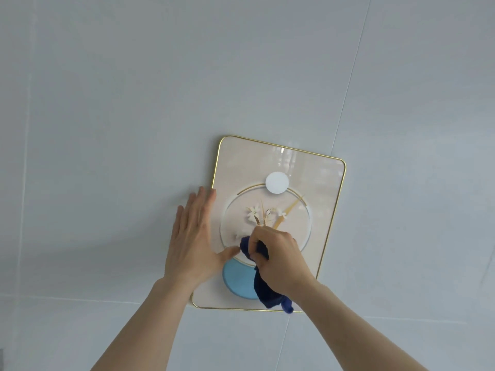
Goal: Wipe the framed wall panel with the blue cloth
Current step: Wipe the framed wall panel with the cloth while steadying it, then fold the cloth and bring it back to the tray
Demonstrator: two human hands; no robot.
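The framed wall panel (316, 183) hangs tilted on a pale wall; it has a thin gold rim, a cream face, a white disc, flowers and a light blue disc. My right hand (278, 259) is closed around the dark blue cloth (263, 290) and presses it against the lower middle of the panel; a tail of cloth hangs down past the bottom rim. My left hand (192, 236) lies flat with fingers spread over the panel's left edge, its thumb reaching toward the cloth.
Large pale grey wall tiles (134, 103) surround the panel, with thin joint lines running across and down. Both of my forearms rise from the bottom of the view.
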